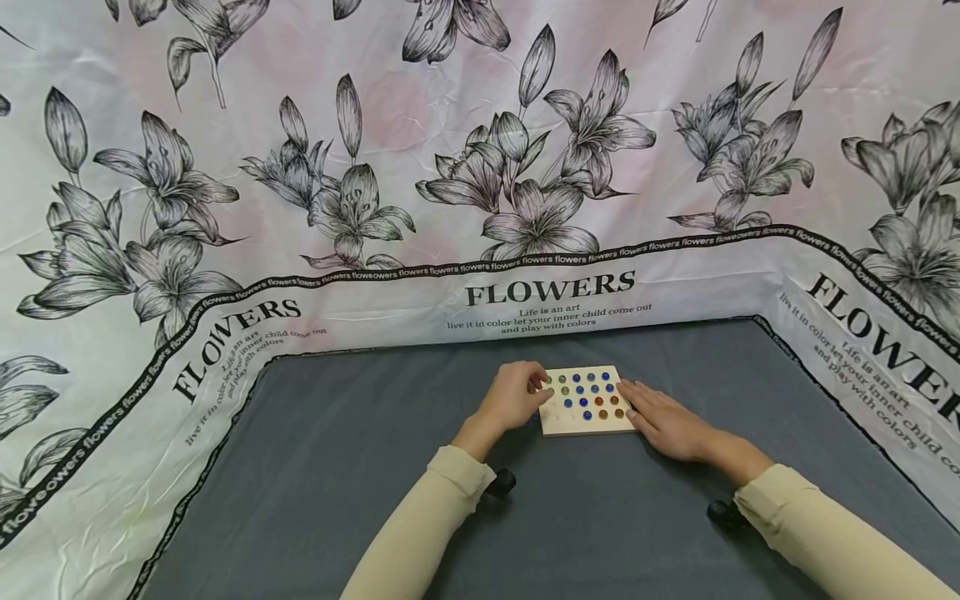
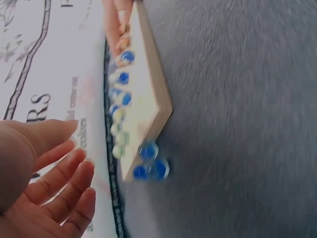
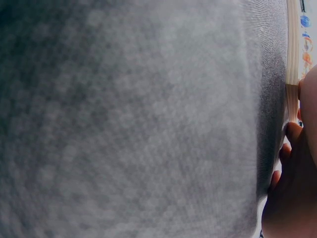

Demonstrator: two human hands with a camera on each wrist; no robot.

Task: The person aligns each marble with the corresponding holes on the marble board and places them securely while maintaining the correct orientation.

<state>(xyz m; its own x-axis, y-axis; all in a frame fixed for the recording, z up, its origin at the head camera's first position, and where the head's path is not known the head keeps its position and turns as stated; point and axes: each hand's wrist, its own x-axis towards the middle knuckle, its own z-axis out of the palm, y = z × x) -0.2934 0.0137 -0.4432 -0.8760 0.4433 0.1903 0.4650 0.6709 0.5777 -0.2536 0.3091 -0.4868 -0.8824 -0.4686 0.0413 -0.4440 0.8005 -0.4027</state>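
A pale wooden board (image 1: 562,423) with rows of glass marbles lies on the grey cloth. Green marbles (image 1: 564,390) sit toward its left, blue marbles (image 1: 583,402) through the middle, and orange-brown marbles (image 1: 602,413) at the near right. My left hand (image 1: 513,396) hovers by the board's left end; in the left wrist view its fingers (image 2: 74,193) are loosely bent, with nothing visible between them and the thumb. Loose blue marbles (image 2: 158,168) rest beside that end. My right hand (image 1: 667,421) lies with extended fingers against the board's right edge, also partly seen in the right wrist view.
A dark grey cloth (image 1: 337,483) covers the surface under the board. Behind and at both sides stands a white flower-printed sheet (image 1: 390,308) with black lettering. A dark wrist device (image 1: 501,483) sits under the left cuff, another (image 1: 726,515) under the right.
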